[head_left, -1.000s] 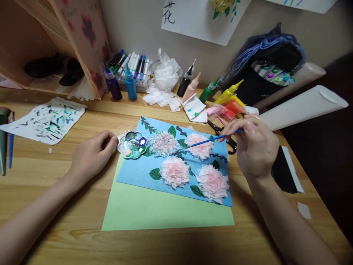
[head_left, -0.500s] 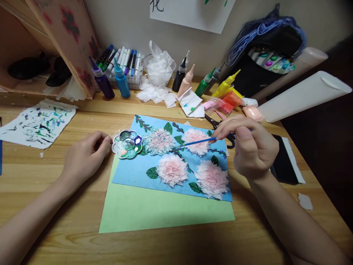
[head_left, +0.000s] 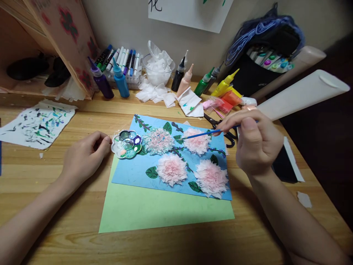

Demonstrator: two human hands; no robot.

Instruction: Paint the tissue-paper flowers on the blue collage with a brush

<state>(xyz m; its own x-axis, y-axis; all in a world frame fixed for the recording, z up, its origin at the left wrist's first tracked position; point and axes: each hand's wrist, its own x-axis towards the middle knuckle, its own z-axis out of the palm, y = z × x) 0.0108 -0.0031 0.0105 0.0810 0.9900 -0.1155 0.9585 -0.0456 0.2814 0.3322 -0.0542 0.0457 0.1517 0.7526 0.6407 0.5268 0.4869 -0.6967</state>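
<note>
My right hand [head_left: 257,141] is closed around a thin blue paintbrush [head_left: 205,134], whose tip is at the left edge of the upper right pink tissue-paper flower [head_left: 197,142]. Several such flowers with painted green leaves and dark twigs lie on a blue sheet [head_left: 131,173]. The upper left flower [head_left: 159,141] carries teal paint on its petals. My left hand [head_left: 86,151] rests on the table with curled fingers, thumb and forefinger closed at the left rim of a flower-shaped paint palette [head_left: 117,151]. The palette holds green, purple, white and peach paint and overlaps the sheet's left edge.
Under the blue sheet lies a green sheet [head_left: 165,217]. Paint bottles [head_left: 121,82], markers [head_left: 124,60] and a bowl of tissue pieces [head_left: 158,68] stand along the wall. Scissors [head_left: 230,138] lie behind my right hand. A paint-smeared tissue [head_left: 38,123] is at left.
My right hand has moved slightly right and up with the paintbrush, its tip shifting from the twig between the upper flowers to the upper right flower's edge. My left hand stays put.
</note>
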